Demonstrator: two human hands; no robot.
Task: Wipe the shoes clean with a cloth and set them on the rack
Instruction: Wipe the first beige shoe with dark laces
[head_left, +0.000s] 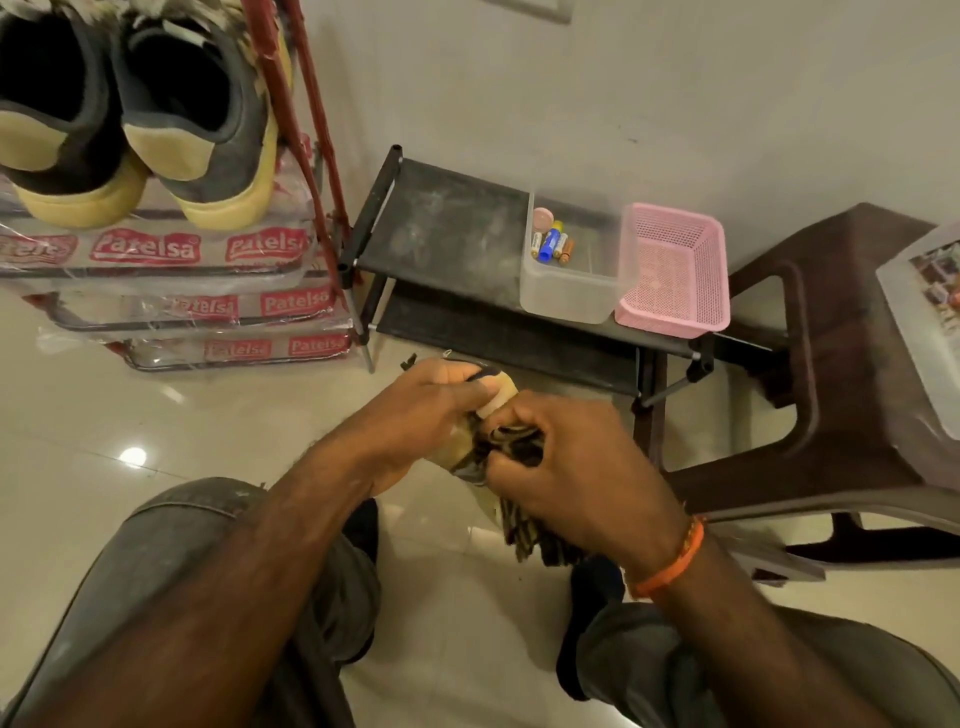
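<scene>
Crouched low over the tiled floor (78, 415), both hands busy at mid-frame. Left hand (415, 415) closed around a shoe (493, 397), only a tan-and-dark sliver of it showing past the knuckles. Right hand (566, 457) closed on a striped dark-and-yellow cloth (524, 540), bunched and pressed against the shoe, the loose end trailing down toward the wrist. Shoe mostly hidden; long axis hard to call, seemingly slanting from lower left up and away, toward the black rack (447, 223) just ahead. Hands touching across the shoe, held clear of the floor between the knees. Key relation now: rack directly forward and slightly right of the hands, its dusty top shelf bare on the left half, a clear plastic tub (571, 296) and a pink basket (675, 270) filling the right half. Left hand the one carrying the shoe, and nearer the free left part of that shelf, so likely a short push forward and up for placing, no crossing needed. Two yellow-soled shoes (140, 114) already parked up on the red rack (291, 104) at far left, well apart. Wiping judged not yet finished.
</scene>
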